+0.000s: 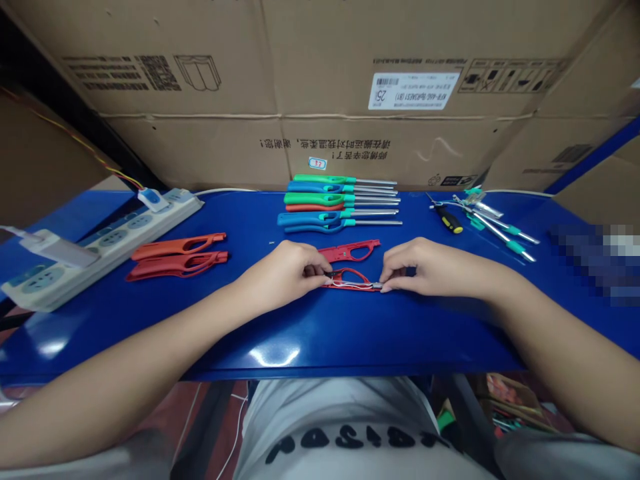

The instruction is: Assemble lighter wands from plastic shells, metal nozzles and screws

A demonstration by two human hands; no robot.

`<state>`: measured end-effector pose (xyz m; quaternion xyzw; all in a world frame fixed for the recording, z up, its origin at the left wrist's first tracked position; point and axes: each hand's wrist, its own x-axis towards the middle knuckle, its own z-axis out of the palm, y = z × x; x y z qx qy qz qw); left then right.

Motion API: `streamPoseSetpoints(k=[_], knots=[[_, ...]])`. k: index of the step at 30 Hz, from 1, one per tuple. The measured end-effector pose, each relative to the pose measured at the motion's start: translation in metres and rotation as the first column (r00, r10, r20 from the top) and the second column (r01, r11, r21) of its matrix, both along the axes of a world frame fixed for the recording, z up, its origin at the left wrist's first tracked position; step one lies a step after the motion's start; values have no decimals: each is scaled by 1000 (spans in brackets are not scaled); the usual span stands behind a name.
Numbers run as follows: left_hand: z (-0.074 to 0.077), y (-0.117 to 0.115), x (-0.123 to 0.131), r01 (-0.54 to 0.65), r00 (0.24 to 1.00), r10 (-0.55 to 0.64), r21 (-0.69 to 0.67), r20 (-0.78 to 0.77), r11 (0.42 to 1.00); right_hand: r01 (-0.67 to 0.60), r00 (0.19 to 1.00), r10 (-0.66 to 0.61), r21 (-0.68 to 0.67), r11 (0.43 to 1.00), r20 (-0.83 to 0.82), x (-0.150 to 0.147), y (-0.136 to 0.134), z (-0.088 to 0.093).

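Note:
A red lighter casing half (350, 287) lies on the blue table, open side up, with white wire and a small black part inside it. My left hand (300, 270) is closed in a pinch at its left end, where the black part shows by the fingertips. At the other end, my right hand (417, 267) pinches the casing's narrow tip, next to a short metal piece (376, 285). A second red casing half (363, 251) rests just behind, apart from both hands. The fingers partly hide what they grip.
Several long-nosed lighters (315, 220) are stacked at the back. A black and yellow screwdriver (449, 219) and loose metal tubes (500, 230) lie back right. More casings (177, 260) and a white power strip (125, 233) are on the left. A cardboard wall (215, 147) stands behind.

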<state>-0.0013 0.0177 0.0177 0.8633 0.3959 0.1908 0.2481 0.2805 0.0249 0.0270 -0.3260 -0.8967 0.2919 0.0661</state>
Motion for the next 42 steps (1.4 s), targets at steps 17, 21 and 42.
streamPoseSetpoints(k=[17, 21, 42], knots=[[-5, 6, -2, -37, 999, 36, -32, -6, 999, 145, 985, -145, 4, 989, 89, -7, -2, -5], [-5, 6, -2, -13, 999, 13, -1, -34, 1000, 121, 990, -122, 25, 992, 71, -7, -2, -7], [0, 2, 0, -47, 997, 45, -33, -57, 998, 117, 990, -111, 73, 990, -81, -23, -8, -17]])
